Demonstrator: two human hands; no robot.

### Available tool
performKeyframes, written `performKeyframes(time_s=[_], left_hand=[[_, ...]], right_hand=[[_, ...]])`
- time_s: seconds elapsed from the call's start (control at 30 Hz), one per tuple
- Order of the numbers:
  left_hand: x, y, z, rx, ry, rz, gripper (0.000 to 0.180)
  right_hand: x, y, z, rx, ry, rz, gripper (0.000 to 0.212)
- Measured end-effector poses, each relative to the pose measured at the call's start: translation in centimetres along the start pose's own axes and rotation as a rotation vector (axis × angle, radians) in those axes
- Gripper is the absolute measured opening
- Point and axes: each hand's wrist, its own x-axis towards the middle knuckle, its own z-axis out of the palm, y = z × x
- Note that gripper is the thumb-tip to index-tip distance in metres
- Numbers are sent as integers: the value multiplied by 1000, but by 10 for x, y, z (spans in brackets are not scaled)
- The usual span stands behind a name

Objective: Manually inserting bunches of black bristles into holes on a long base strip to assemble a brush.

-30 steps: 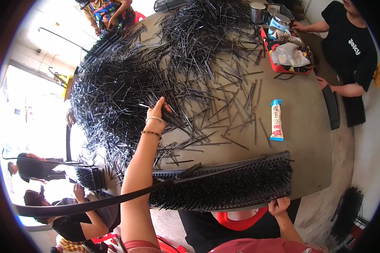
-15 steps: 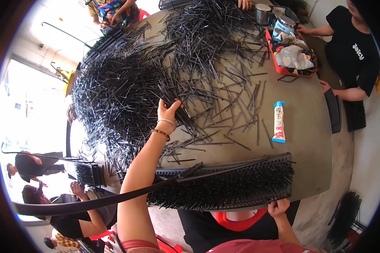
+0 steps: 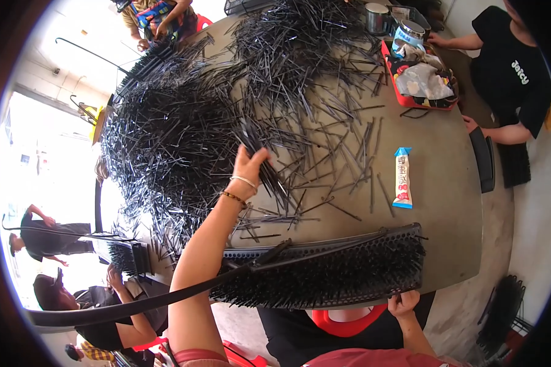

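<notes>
My left hand [image 3: 248, 170] reaches over the table, its fingers closed round a bundle of thin black strips [image 3: 274, 182]. It is at the near right side of a big loose heap of the same strips [image 3: 165, 140]. Close to me, along the table's front edge, lies a long black perforated panel [image 3: 324, 272] densely set with black bristles. A long curved black bar [image 3: 147, 306] runs from it toward the left, passing over my left forearm. My right hand [image 3: 404, 303] grips the panel's lower edge near its right end, with some fingertips hidden.
A wrapped snack bar [image 3: 403, 177] lies on the table [image 3: 441, 226], right of scattered strips. Farther back stand a red tray [image 3: 404, 98] with cloth and a metal can [image 3: 376, 19]. Other people sit or stand around; a person in black [image 3: 514, 73] is at the right.
My left hand has drawn slightly nearer to me with the bundle in it. My right hand stays at the panel's edge. A person at the far left has shifted.
</notes>
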Motion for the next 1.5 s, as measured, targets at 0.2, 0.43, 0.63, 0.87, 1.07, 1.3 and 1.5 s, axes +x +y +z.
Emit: performKeyframes(time_s=[0.2,0.43,0.63,0.87,1.07,1.3,1.5], left_hand=[[5,14,10,139,198,437,31],[-1,-10,8,202,91,307,36],[-1,-13,0,392,-38,86,23],[9,34,-27,-397,258,-57,8],[1,67,-52,-637,252,-90,11],[-47,117,-66,-834,113,28,8],[-151,150,-61,-832,74,131,8]], right_hand=[[1,1,-3,-6,-21,-22,29],[1,0,0,2,-3,-24,31],[4,-3,-2,20,9,-5,29],[-5,4,-1,10,14,-56,26],[-4,2,-1,35,30,-62,19],[-2,-6,1,118,108,2,9],[0,-15,-12,241,59,94,4]])
